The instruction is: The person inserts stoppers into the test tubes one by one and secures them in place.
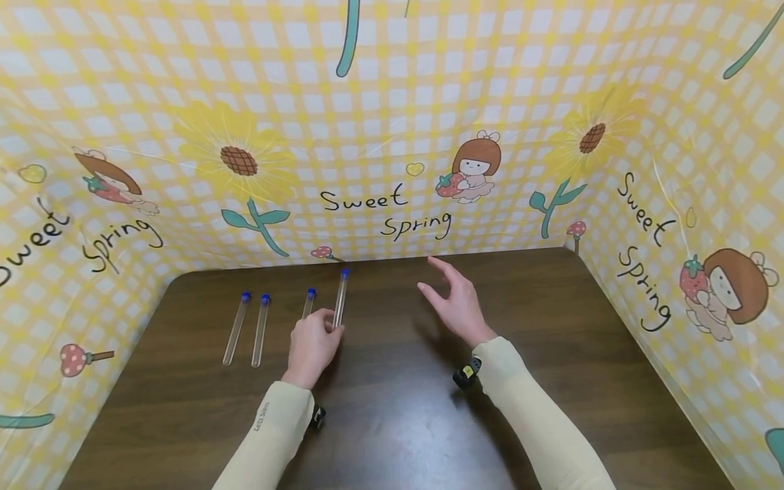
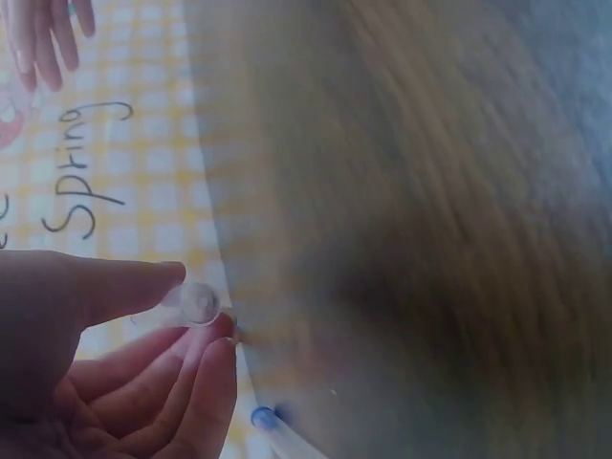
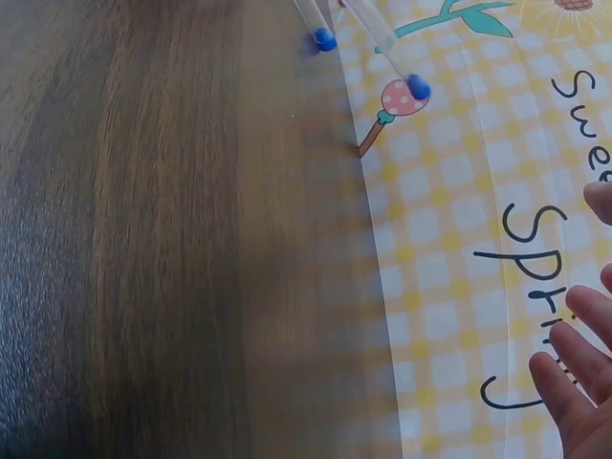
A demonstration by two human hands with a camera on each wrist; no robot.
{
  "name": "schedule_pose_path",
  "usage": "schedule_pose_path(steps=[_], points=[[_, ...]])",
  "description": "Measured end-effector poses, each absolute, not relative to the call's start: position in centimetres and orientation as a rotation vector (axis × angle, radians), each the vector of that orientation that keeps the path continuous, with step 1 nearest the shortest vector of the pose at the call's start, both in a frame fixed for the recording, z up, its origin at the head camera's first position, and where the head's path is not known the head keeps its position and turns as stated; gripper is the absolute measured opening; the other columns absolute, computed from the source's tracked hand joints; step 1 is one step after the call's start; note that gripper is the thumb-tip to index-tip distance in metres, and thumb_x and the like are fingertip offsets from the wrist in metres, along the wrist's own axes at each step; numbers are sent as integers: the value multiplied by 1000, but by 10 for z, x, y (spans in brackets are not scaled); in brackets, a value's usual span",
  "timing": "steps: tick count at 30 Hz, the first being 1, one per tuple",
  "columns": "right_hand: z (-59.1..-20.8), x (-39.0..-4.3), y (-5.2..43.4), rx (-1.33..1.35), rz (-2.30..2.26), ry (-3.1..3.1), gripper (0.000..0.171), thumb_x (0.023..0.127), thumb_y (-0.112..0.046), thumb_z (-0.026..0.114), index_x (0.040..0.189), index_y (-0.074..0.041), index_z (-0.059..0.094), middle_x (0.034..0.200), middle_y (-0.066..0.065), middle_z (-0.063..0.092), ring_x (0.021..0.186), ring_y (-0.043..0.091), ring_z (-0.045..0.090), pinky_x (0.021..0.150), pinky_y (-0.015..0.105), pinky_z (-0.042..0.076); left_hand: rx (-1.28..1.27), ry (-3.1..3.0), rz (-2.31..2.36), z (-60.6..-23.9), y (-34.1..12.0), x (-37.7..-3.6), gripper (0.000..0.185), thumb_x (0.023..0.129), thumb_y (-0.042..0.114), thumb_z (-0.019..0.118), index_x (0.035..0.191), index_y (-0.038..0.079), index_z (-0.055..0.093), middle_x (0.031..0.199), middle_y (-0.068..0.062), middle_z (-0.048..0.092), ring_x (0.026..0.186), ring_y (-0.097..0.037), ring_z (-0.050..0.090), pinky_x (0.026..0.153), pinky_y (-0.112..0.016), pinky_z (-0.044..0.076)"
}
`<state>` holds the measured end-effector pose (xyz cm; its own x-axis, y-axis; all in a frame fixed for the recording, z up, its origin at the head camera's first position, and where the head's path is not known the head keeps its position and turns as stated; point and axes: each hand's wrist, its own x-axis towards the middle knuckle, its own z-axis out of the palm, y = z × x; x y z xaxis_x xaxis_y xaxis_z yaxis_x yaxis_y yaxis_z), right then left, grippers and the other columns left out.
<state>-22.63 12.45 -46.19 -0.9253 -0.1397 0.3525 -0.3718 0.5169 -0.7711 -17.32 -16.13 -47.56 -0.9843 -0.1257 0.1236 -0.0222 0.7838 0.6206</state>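
My left hand (image 1: 312, 344) pinches the lower end of a clear test tube (image 1: 340, 296) with a blue cap, between thumb and fingers. The tube leans with its cap up and away; in the left wrist view its round glass end (image 2: 199, 303) faces the camera. Just left of it, a second blue-capped test tube (image 1: 309, 299) lies partly hidden behind the left hand. My right hand (image 1: 461, 306) hovers over the table's right half, fingers spread and nothing in it. At the edge of the right wrist view, the right-hand fingers (image 3: 564, 382) show extended.
Two more capped test tubes, one (image 1: 236, 330) farther left and one (image 1: 260, 332) beside it, lie side by side on the dark wooden table (image 1: 392, 408). A yellow checked cloth (image 1: 367, 136) with printed flowers and lettering rises along the table's back and sides.
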Motion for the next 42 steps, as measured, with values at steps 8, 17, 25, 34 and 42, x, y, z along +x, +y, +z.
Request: schedule_pose_path(steps=[8, 17, 25, 34, 42], points=[[-465, -227, 130, 417, 1348, -2503, 55, 98, -34, 71, 148, -17, 53, 147, 1, 55, 124, 29, 57, 103, 47, 45, 179, -2864, -908, -478, -168, -178, 31, 87, 13, 79, 111, -4, 71, 81, -10, 72, 73, -31, 69, 68, -49, 55], [-468, -226, 137, 386, 1356, -2523, 56, 98, -34, 71, 148, -17, 53, 148, 2, 54, 128, 29, 54, 105, 49, 43, 195, -2943, -800, -483, -169, -181, 30, 87, 15, 80, 109, -3, 73, 91, -20, 72, 89, -45, 68, 75, -56, 53], [-467, -227, 143, 368, 1321, -2539, 55, 98, -34, 72, 147, -16, 54, 146, 3, 55, 127, 30, 55, 103, 52, 44, 237, -3049, -762, -484, -168, -182, 39, 87, 18, 79, 117, -3, 65, 96, -22, 69, 88, -48, 67, 67, -59, 54], [-468, -226, 147, 356, 1319, -2558, 56, 98, -35, 71, 147, -17, 53, 147, 3, 55, 128, 31, 55, 104, 49, 43, 208, -3075, -711, -483, -169, -182, 34, 85, 19, 80, 106, -4, 64, 93, -20, 67, 85, -47, 66, 66, -58, 54], [-466, -227, 148, 361, 1312, -2560, 56, 98, -35, 71, 147, -16, 53, 147, 4, 55, 126, 32, 55, 103, 50, 44, 212, -3068, -724, -483, -171, -185, 47, 83, 22, 84, 116, -4, 61, 100, -21, 66, 91, -48, 66, 68, -58, 54]])
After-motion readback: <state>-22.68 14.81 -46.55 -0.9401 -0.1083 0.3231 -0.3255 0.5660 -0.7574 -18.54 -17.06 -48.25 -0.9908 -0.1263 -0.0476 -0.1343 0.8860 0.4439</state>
